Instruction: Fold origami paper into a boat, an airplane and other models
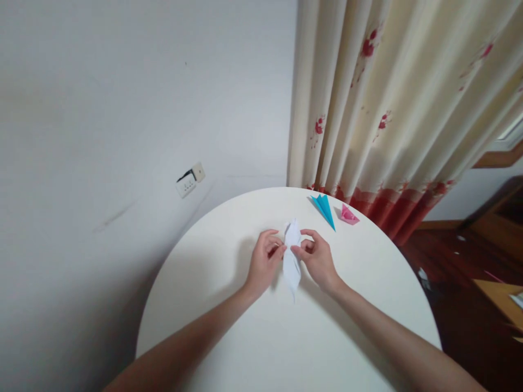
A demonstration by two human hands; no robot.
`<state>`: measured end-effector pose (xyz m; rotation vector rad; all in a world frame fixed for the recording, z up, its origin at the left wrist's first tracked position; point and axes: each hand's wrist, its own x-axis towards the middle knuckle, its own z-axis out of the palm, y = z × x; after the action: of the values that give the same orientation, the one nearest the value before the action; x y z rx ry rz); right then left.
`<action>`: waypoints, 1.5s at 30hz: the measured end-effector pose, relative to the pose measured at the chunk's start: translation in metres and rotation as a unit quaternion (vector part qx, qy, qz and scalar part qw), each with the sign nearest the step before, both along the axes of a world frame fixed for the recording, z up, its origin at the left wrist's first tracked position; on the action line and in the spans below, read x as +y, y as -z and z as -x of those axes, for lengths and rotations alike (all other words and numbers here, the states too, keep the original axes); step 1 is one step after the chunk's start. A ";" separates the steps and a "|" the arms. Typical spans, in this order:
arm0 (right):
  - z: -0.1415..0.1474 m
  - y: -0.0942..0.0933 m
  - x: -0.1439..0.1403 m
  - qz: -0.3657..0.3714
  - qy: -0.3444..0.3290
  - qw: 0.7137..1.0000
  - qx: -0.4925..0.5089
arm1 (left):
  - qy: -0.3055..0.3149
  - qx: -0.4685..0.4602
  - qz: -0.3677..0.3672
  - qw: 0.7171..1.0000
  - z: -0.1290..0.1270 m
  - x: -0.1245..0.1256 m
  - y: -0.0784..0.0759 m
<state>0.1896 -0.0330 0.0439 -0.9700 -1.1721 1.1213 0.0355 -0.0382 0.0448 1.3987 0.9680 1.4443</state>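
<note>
A narrow piece of folded white paper (292,264), pointed at its lower end, is held between my two hands over the round table. My left hand (265,257) pinches its left edge near the middle, thumb and fingertips on the paper. From the other side, my right hand (320,259) pinches the right edge at about the same height, with its thumb on the face of the paper. Both hands have their fingers curled. The underside of the paper and some fingertips are hidden.
On the far right of the white round table (261,337) lie a blue paper plane (324,209) and a pink paper boat (348,214). A wall with a socket (187,185) borders the left, and a flowered curtain (368,136) hangs behind the table.
</note>
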 end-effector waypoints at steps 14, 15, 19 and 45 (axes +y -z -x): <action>0.017 0.036 0.005 0.069 0.049 0.996 0.039 | 0.035 0.038 0.036 0.998 0.025 0.014 0.028; 0.016 0.038 0.006 0.070 0.047 0.996 0.031 | 0.036 0.032 0.037 0.998 0.026 0.014 0.028; 0.012 0.042 0.007 0.019 0.079 0.996 -0.024 | 0.029 0.023 0.044 0.998 0.025 0.008 0.031; 0.019 0.035 -0.006 -0.038 0.092 0.989 -0.111 | 0.052 -0.056 0.144 0.987 0.024 -0.004 0.033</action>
<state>0.1711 -0.0388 0.0087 -1.1406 -1.2653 0.8330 0.0117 -0.0425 0.0117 1.1272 0.9737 1.2380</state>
